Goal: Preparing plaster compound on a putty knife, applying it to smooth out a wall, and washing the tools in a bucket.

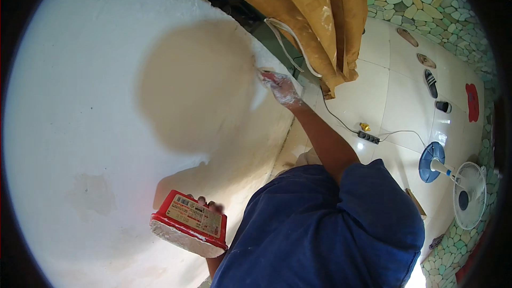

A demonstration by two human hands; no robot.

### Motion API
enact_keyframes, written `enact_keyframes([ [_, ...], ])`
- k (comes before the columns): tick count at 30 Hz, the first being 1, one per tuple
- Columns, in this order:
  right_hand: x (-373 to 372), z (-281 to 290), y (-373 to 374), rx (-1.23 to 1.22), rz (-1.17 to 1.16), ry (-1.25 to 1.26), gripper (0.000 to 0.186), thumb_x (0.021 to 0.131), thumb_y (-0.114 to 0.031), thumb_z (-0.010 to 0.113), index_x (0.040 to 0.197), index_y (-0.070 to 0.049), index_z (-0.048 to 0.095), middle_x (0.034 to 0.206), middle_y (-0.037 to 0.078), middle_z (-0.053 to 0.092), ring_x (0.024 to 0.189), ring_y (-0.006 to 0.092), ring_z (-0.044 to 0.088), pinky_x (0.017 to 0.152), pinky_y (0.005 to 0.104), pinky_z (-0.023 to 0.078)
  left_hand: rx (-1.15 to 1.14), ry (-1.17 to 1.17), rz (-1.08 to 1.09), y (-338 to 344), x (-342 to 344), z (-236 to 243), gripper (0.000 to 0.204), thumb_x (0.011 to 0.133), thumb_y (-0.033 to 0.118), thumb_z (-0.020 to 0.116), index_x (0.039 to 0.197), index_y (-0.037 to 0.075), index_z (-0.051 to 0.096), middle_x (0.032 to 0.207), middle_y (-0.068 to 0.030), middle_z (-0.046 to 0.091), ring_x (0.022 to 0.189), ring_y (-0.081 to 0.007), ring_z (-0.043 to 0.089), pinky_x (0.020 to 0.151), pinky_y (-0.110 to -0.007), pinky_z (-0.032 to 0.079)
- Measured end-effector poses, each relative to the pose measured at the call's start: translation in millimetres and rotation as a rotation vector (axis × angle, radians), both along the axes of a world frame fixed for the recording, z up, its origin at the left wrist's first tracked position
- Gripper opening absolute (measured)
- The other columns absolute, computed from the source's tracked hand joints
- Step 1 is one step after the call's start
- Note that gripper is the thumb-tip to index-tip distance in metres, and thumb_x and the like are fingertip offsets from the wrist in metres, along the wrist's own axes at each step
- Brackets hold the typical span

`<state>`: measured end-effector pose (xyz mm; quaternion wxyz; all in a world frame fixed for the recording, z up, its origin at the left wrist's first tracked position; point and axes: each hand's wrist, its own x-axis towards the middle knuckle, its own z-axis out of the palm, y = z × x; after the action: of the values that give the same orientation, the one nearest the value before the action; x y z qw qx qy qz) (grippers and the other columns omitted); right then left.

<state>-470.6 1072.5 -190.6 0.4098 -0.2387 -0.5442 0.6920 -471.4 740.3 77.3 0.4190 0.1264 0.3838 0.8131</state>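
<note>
Fingers [213,206] slightly apart against red tub [194,218]

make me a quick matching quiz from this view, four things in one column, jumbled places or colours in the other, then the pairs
1. left hand
2. right hand
3. cloth
4. power strip

A. mustard-brown, hanging in folds
B. on the pale tiles
C. gripping a red tub
D. white-smeared, at the wall

Pairs: 1-C, 2-D, 3-A, 4-B
</note>
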Motion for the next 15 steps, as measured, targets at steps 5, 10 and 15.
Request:
enact_keyframes([
  [5, 14, 30, -15, -0.071, 0.070, -0.084, 0.030, 0.082, -0.009, 0.054, 0.110, -0.003, 0.060, 0.103, 0.009, 0.065, 0.095, 0.0146, 0.059, 0.085, 0.0293, 0.045, -0.012, 0.024, -0.003, -7, -3, -2, 0.047, 0.088, 0.036, 0.054, 0.125, 0.011, 0.040, 0.103, -0.0109, 0.055, 0.089, -0.0274, 0.057, 0.087, -0.046, 0.044],
  [10, 9, -22, 29, -0.312, -0.358, -0.318, 0.022, 0.075, -0.009, 0.063, 0.096, -0.003, 0.065, 0.081, 0.004, 0.064, 0.066, 0.0112, 0.058, 0.058, 0.0260, 0.046, 0.016, 0.036, -0.031, -20, -10, -11, 0.049, 0.087, 0.033, 0.058, 0.126, 0.011, 0.039, 0.103, -0.0103, 0.055, 0.091, -0.0275, 0.058, 0.087, -0.045, 0.044],
  [15, -23, -22, 26, -0.298, -0.286, -0.200, 0.019, 0.076, -0.011, 0.063, 0.094, -0.004, 0.065, 0.078, 0.001, 0.062, 0.067, 0.0106, 0.057, 0.061, 0.0256, 0.047, -0.086, 0.012, 0.077, -28, -9, 12, 0.049, 0.086, 0.032, 0.059, 0.126, 0.012, 0.040, 0.103, -0.0105, 0.055, 0.093, -0.0277, 0.058, 0.088, -0.045, 0.044],
])
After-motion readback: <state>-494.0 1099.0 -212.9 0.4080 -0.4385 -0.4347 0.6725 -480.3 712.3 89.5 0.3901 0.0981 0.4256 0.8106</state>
